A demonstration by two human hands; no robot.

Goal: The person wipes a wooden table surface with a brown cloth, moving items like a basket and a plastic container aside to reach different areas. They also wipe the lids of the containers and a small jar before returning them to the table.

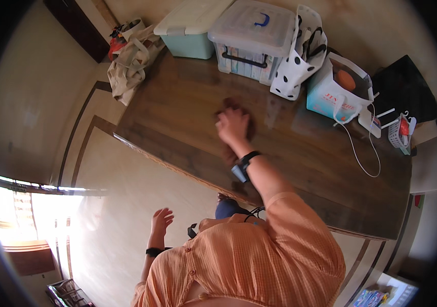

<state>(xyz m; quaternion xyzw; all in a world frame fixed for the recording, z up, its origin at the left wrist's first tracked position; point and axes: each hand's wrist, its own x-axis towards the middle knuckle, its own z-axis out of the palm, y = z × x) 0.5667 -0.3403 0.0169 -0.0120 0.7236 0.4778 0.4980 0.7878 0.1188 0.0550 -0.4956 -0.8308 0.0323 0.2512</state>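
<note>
My right hand (234, 124) is stretched over the glossy brown wooden tabletop (180, 103), its fingers bent downward. Around its edges shows a dark reddish-brown cloth (230, 103), bunched beneath the palm and blurred. The wrist bears a black strap with a small grey device (240, 172). My left hand (161, 220) hangs beside my body over the pale floor, fingers apart and holding nothing. A black band (154, 251) circles that wrist.
Along the table's back stand a mint storage box (188, 46), a clear lidded box (249, 50), a polka-dot bag (295, 73) and a white-and-blue bag (333, 96). A canvas bag (130, 73) sits at the left end. Rightward are a white cable (356, 155) and a small basket (396, 134).
</note>
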